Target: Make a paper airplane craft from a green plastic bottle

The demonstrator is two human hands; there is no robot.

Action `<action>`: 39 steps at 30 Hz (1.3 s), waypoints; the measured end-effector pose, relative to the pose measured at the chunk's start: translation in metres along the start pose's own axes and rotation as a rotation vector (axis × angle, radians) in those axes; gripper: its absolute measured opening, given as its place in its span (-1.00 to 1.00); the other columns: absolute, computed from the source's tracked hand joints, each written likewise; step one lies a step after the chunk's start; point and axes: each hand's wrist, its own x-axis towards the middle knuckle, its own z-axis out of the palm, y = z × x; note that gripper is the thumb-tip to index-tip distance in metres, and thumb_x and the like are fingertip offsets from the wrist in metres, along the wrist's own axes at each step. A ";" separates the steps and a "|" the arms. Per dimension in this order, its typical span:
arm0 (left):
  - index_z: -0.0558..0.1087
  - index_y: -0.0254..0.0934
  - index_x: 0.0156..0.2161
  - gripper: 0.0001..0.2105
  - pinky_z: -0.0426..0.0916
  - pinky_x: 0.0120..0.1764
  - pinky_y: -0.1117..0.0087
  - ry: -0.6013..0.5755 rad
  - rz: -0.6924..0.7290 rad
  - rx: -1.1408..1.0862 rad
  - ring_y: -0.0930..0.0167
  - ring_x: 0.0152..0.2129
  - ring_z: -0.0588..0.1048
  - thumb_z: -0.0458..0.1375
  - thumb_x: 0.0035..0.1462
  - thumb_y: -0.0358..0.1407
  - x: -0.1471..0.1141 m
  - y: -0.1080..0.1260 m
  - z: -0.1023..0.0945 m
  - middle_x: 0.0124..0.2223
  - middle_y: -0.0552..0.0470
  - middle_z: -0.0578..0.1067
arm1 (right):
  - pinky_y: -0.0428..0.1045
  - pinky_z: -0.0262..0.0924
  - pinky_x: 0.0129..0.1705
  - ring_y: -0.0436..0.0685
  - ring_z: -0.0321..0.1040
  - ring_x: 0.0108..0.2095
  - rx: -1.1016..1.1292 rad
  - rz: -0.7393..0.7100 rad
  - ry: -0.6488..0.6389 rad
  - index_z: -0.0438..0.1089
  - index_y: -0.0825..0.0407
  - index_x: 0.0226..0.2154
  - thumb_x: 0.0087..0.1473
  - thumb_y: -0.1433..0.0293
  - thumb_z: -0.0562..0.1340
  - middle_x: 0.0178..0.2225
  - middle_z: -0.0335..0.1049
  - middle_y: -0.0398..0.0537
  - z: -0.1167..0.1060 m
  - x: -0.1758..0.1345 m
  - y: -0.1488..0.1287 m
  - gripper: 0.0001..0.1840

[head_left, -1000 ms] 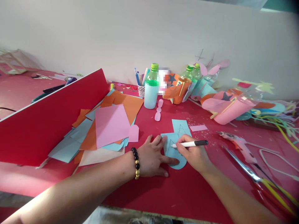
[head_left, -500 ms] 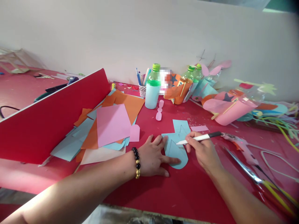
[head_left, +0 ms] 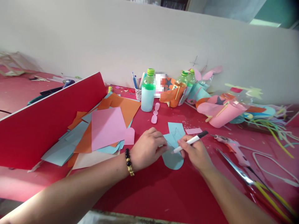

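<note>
In my right hand [head_left: 195, 152] is a white marker [head_left: 188, 144] with a black end, its tip pointing down-left over a light-blue paper cutout [head_left: 174, 161] with a rounded lower end. My left hand [head_left: 149, 148], wearing a black and gold bead bracelet [head_left: 128, 161], has its fingers curled together at the cutout's left edge and seems to pinch it; the fingertips are partly hidden. Just behind, a light-blue paper square [head_left: 175, 128] bears a drawn triangle. A small pink strip [head_left: 193, 131] lies to its right.
Left of my hands spreads a pile of pink [head_left: 108, 127], orange and blue paper beside a red board [head_left: 58, 118]. A bottle [head_left: 148, 99], a pen cup [head_left: 138, 94] and paper-covered bottle crafts [head_left: 226, 113] stand behind. A glue gun [head_left: 233, 147] and scissors [head_left: 243, 174] lie right.
My left hand has gone from lying spread on the blue cutout to curled fingers at its left edge. The marker tip has moved lower over the cutout. The view has shifted slightly.
</note>
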 end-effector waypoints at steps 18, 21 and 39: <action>0.49 -0.40 -0.27 -0.68 0.27 -0.36 0.45 0.088 -0.200 -1.227 0.50 -0.50 0.39 0.22 0.12 -0.10 0.018 0.020 0.010 -0.40 -0.03 0.51 | -0.10 -0.24 -0.64 -0.10 -0.11 -0.69 0.301 0.103 -0.621 0.10 0.02 -0.67 0.13 0.04 0.14 -0.72 0.00 -0.27 0.021 -0.029 -0.014 -0.48; 0.48 -0.39 -0.26 -0.69 0.27 -0.36 0.45 0.085 -0.199 -1.273 0.49 -0.49 0.42 0.24 0.10 -0.11 0.017 0.020 0.012 -0.40 -0.05 0.54 | -0.10 -0.26 -0.66 -0.11 -0.10 -0.73 0.397 0.109 -0.668 0.14 0.03 -0.67 0.12 0.03 0.15 -0.75 0.03 -0.27 0.021 -0.027 -0.006 -0.47; 0.46 -0.38 -0.36 -0.71 0.30 -0.33 0.47 0.246 -0.274 -1.233 0.51 -0.47 0.44 0.41 -0.13 -0.24 0.015 -0.006 0.017 -0.43 0.06 0.47 | -0.12 -0.31 -0.61 -0.11 -0.18 -0.64 0.340 0.127 -0.614 0.28 0.09 -0.50 0.04 0.06 0.26 -0.66 0.00 -0.29 0.003 -0.009 0.000 -0.58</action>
